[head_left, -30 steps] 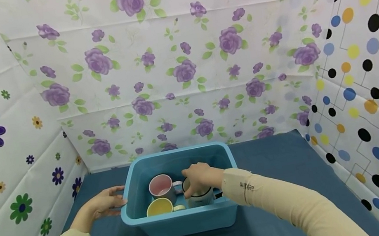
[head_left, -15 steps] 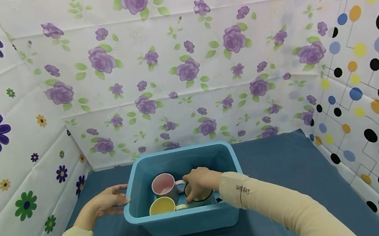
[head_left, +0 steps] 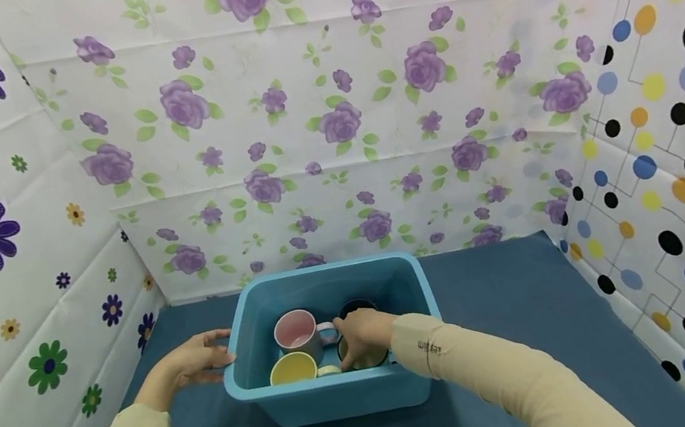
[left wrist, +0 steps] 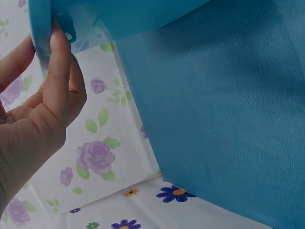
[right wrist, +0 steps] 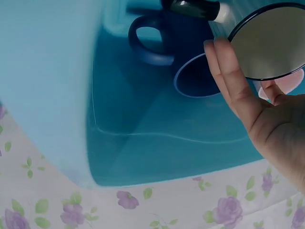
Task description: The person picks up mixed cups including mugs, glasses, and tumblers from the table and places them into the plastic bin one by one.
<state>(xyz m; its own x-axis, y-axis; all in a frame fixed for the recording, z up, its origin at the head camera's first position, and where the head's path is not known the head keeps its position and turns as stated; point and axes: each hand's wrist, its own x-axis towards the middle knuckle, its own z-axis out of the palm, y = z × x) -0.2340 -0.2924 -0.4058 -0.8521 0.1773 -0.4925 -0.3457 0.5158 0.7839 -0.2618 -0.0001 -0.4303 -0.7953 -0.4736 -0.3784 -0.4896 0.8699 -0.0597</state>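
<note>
My left hand [head_left: 186, 364] pinches the left rim of a blue plastic tub [head_left: 353, 397] from outside; in the left wrist view the rim [left wrist: 41, 24] runs between its digits. Inside the tub, my right hand [head_left: 368, 332] grips a white mug with a black rim [right wrist: 274, 43], fingers along one side and thumb at the other. Left of that mug stand a grey mug with a pink inside [head_left: 296, 331] and a yellow-lined mug [head_left: 293, 367]. A dark blue mug [right wrist: 186, 45] lies close behind my right fingers, its mouth towards the tub's back wall.
The tub stands on a dark blue cloth-covered table [head_left: 513, 336]. A flower-patterned sheet [head_left: 339, 191] hangs right behind it. Daisy [head_left: 22, 290] and dotted sheets [head_left: 672, 188] close off the left and right sides.
My right hand has lowered the white mug deeper into the tub, so less of its outside shows. The dark blue mug's rim has come into sight behind the hand. My left hand stays at the rim.
</note>
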